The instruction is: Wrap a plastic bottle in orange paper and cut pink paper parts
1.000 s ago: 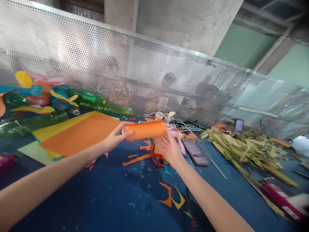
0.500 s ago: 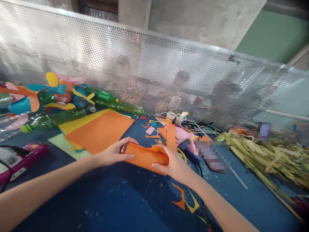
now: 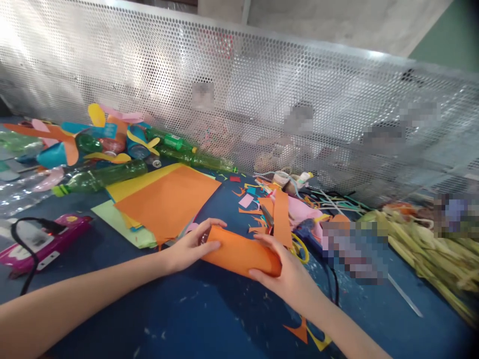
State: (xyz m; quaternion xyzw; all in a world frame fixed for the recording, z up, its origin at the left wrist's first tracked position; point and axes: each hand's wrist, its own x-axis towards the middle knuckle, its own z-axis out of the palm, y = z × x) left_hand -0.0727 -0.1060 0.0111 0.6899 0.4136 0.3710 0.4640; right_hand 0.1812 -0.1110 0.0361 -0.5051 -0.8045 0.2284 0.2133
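Observation:
An orange paper roll [image 3: 239,252] lies across the blue table [image 3: 194,319], wrapped around something whose end shows at the left. My left hand [image 3: 190,247] grips the roll's left end, thumb on top. My right hand [image 3: 288,276] closes around its right end. Behind the roll lie orange paper strips [image 3: 280,222] and small coloured scraps. A stack of flat sheets, orange on top [image 3: 168,199], sits just left of my left hand.
Green plastic bottles [image 3: 101,177] and paper pinwheels [image 3: 108,137] lie at the back left. A pink glue gun [image 3: 48,239] with a black cord rests at the left. Dried leaves [image 3: 430,249] pile at the right. A perforated metal screen [image 3: 239,99] borders the table, with people behind it.
The orange roll has come down from mid-air onto the table and nearer to me. Both hands stayed on its ends and have wrapped it tighter.

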